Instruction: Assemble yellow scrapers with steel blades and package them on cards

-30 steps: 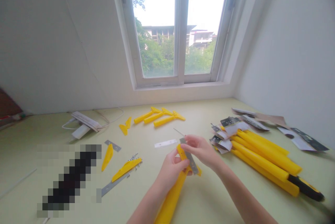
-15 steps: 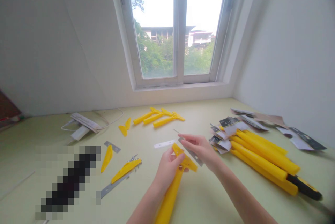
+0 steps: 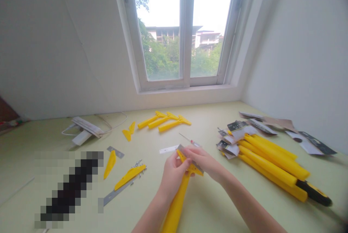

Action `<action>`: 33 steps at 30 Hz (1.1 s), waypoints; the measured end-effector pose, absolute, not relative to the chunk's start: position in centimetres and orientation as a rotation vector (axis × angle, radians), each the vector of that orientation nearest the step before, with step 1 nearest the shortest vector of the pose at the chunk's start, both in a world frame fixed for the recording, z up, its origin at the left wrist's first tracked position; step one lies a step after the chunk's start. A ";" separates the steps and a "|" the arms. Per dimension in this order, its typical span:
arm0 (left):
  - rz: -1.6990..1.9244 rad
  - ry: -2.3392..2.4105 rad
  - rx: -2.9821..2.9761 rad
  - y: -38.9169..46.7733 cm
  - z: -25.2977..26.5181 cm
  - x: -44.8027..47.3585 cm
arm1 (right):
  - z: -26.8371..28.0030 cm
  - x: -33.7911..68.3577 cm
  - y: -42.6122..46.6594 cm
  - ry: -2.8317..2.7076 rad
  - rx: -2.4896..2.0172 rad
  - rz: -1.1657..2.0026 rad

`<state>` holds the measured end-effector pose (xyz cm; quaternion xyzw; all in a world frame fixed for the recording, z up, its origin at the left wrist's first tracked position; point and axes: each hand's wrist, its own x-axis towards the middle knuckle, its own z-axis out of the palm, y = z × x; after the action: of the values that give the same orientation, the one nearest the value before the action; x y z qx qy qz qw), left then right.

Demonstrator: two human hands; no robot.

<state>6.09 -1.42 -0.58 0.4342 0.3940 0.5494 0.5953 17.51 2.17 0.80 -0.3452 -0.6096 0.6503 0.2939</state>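
Observation:
My left hand is closed around the neck of a yellow scraper handle, its thumb near the flared head. Pinched in my right hand is a grey metal blade, laid along the far side of that head; my fingers cover part of it. Just beyond my right hand lies a thin screwdriver with a red band, partly hidden. A pale flat strip with holes rests on the table behind my left hand.
Left of my hands are yellow head pieces, loose screws and grey blades. Several scraper handles lie at the back. To the right sit bundled yellow scrapers and card packaging. A power strip stands back left.
My right hand has moved left and brought the blade against the scraper head; before, the two were apart. The screwdriver's red band now shows behind my fingers.

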 end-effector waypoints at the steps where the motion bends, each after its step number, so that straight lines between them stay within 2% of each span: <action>1: 1.303 0.928 1.000 -1.4 -0.5 6.0 | 1.0 17.5 2.1 -1.609 -0.893 1.741; 8: 1.443 1.016 0.880 -1.0 -0.2 5.3 | 1.3 18.5 2.9 -1.683 -0.946 1.359; 17: 1.599 1.026 0.898 -1.9 1.3 5.3 | 1.3 18.2 2.4 -1.646 -0.918 1.642; 33: 1.584 1.029 0.991 -1.9 1.8 4.8 | 1.3 18.4 2.3 -1.462 -0.912 1.530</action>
<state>4.77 -1.88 1.83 0.4068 0.4224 0.6501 0.4832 18.39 2.31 1.32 -0.3615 -0.5797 0.6067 0.4064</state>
